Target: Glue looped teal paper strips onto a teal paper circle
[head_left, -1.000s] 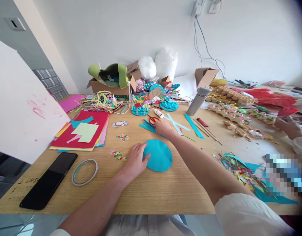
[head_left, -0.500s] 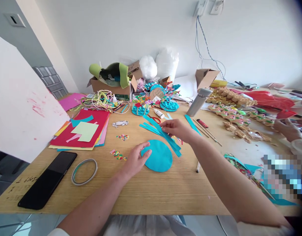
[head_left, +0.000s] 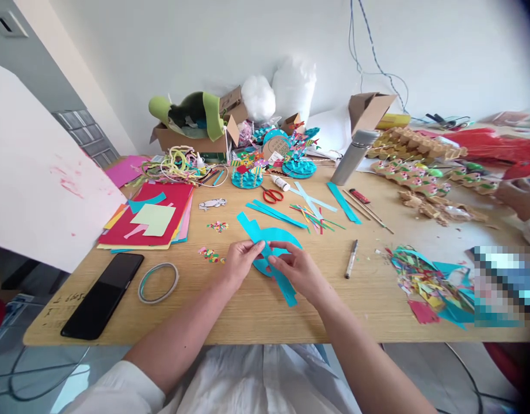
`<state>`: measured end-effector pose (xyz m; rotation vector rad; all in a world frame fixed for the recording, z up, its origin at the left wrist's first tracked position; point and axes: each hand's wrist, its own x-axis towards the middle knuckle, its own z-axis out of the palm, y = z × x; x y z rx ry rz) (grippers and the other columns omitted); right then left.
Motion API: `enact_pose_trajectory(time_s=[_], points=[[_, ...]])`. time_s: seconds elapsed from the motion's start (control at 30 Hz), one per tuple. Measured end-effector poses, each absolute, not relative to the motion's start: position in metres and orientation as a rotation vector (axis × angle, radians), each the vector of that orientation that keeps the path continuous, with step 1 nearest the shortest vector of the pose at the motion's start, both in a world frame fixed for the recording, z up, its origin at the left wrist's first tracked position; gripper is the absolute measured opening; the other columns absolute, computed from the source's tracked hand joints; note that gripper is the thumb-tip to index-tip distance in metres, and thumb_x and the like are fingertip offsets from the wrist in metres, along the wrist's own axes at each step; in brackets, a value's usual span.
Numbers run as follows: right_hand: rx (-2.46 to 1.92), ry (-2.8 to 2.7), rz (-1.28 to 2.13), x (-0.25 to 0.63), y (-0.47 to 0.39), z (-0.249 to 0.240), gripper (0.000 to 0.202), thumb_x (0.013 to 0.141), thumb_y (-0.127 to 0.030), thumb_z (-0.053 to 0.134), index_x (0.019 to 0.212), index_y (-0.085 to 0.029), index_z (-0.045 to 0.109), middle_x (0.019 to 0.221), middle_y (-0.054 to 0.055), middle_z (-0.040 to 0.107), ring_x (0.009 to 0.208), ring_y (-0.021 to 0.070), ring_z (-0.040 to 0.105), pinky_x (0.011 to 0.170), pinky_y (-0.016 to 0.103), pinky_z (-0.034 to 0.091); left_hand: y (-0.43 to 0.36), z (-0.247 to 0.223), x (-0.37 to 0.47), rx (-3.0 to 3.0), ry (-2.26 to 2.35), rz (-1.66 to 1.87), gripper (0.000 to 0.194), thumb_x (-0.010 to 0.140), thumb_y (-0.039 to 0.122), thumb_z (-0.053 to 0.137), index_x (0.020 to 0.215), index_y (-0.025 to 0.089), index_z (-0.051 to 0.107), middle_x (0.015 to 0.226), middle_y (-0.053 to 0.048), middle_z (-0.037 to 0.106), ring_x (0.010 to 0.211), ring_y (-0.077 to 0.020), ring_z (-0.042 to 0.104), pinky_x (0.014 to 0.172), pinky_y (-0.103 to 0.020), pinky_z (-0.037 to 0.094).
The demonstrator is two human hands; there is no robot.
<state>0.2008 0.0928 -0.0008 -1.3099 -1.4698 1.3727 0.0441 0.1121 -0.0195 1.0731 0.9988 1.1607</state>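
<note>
Over the blue paper circle (head_left: 286, 234), both my hands hold overlapping blue paper strips (head_left: 249, 227) that slant down to the right. My left hand (head_left: 239, 264) pinches them between thumb and fingers near the middle. Just beside it, my right hand (head_left: 302, 273) has its thumb and curled fingers closed on the same strips. The circle lies flat on the table, partly hidden by the strips and hands. Beyond it rest more blue strips (head_left: 277, 214), red-handled scissors (head_left: 273, 196) and a bundle of thin coloured paper strips (head_left: 314, 218).
A phone (head_left: 101, 296) and a tape roll (head_left: 158, 283) lie at left, near stacked coloured paper (head_left: 118, 230). Right are a pen (head_left: 351, 260), paper scraps (head_left: 429, 276) and a metal bottle (head_left: 353, 158). Another person's hand (head_left: 517, 198) is at the far right.
My right hand has brought blue strips from behind the circle toward me, over it. My left hand has left the circle's edge and now grips the strips too. The view has shifted.
</note>
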Motion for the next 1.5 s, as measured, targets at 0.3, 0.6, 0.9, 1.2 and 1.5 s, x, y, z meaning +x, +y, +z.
enact_pose_trajectory(time_s=[0.3, 0.6, 0.9, 1.2, 1.5], points=[[-1.344, -1.213, 1.252, 0.203, 0.074, -0.021, 0.057, 0.059, -0.061, 0.078, 0.092, -0.016, 0.064, 0.059, -0.001, 0.061, 0.053, 0.0127, 0.052, 0.050, 0.026, 0.038, 0.113, -0.012, 0.041, 0.889, 0.960, 1.206, 0.041, 0.058, 0.049, 0.086, 0.076, 0.014, 0.075, 0.077, -0.009, 0.076, 0.079, -0.0253, 0.073, 0.077, -0.038, 0.057], [-1.316, -1.162, 1.299, 0.206, 0.072, -0.016, 0.058, 0.056, -0.058, 0.083, 0.092, -0.016, 0.065, 0.066, 0.001, 0.064, 0.060, 0.0142, 0.057, 0.055, 0.027, 0.044, 0.116, -0.011, 0.038, 0.809, 0.995, 1.256, 0.042, 0.057, 0.051, 0.086, 0.069, 0.013, 0.072, 0.073, -0.009, 0.076, 0.067, -0.0221, 0.072, 0.061, -0.031, 0.057], [-1.291, -1.149, 1.297, 0.208, 0.072, -0.011, 0.054, 0.062, -0.056, 0.080, 0.095, -0.016, 0.065, 0.065, 0.000, 0.063, 0.058, 0.0123, 0.054, 0.053, 0.026, 0.041, 0.115, -0.007, 0.035, 0.741, 0.923, 1.204, 0.045, 0.059, 0.047, 0.087, 0.084, 0.012, 0.074, 0.082, -0.010, 0.077, 0.070, -0.0205, 0.073, 0.061, -0.028, 0.058], [-1.259, -1.000, 1.376, 0.216, 0.074, -0.013, 0.055, 0.074, -0.067, 0.066, 0.096, -0.017, 0.068, 0.072, 0.001, 0.062, 0.062, 0.0146, 0.062, 0.059, 0.030, 0.053, 0.120, -0.013, 0.033, 0.710, 0.949, 1.227, 0.041, 0.058, 0.041, 0.088, 0.083, 0.011, 0.074, 0.081, -0.011, 0.077, 0.070, -0.0204, 0.073, 0.058, -0.027, 0.059], [-1.240, -1.047, 1.310, 0.212, 0.074, -0.013, 0.053, 0.058, -0.051, 0.085, 0.093, -0.018, 0.064, 0.066, -0.001, 0.063, 0.059, 0.0136, 0.060, 0.060, 0.029, 0.051, 0.120, -0.013, 0.035, 0.714, 0.976, 1.244, 0.042, 0.058, 0.041, 0.089, 0.083, 0.011, 0.074, 0.084, -0.011, 0.077, 0.070, -0.0196, 0.072, 0.058, -0.028, 0.059]])
